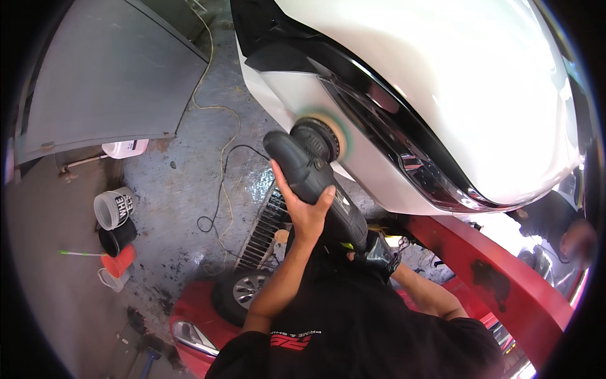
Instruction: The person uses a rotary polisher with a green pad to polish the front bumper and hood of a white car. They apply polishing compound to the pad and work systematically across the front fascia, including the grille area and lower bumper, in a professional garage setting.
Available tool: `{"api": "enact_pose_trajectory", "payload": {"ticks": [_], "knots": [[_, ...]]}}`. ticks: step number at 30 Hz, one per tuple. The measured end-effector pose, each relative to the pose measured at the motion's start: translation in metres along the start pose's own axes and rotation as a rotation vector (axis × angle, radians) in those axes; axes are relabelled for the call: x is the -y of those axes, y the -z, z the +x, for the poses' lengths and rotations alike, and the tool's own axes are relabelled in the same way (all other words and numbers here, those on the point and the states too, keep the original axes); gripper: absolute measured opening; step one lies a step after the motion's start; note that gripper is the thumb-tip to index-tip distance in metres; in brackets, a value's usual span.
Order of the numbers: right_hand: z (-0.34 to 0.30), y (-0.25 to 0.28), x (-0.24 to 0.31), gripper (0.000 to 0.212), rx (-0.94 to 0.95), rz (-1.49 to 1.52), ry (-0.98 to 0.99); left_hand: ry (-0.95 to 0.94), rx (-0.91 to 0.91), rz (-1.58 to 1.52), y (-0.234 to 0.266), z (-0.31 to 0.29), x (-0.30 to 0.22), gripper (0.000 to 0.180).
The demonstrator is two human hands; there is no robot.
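Observation:
A black power polisher (325,196) slants across the middle of the view, its head up toward the car. My bare left hand (305,215) is closed around the polisher's body just behind its head. At the rear end, my right hand (379,256), in a black glove, grips the handle; its fingers are partly hidden. The round foam pad (339,129) lies against the side of a white car (290,91), below a long dark lamp (379,129). The pad's edge looks smeared by spinning.
A red post (492,265) stands close on my right, with another person (549,221) beyond it. Behind me is a red car (196,316). A floor grate (262,224), cords (218,189), several buckets (113,208) and a grey cabinet (113,82) are on the left.

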State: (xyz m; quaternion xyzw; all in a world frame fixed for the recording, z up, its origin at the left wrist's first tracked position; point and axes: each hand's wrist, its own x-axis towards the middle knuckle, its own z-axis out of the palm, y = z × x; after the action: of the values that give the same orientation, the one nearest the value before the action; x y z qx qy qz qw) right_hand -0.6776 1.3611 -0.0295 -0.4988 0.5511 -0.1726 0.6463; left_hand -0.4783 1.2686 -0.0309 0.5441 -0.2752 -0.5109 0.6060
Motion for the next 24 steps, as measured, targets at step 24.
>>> {"api": "enact_pose_trajectory", "payload": {"ticks": [24], "knots": [[0.068,-0.030,0.056,0.056,0.018,0.115,-0.085,-0.052,-0.030,0.243,0.013,0.090,-0.049,0.115]]}}
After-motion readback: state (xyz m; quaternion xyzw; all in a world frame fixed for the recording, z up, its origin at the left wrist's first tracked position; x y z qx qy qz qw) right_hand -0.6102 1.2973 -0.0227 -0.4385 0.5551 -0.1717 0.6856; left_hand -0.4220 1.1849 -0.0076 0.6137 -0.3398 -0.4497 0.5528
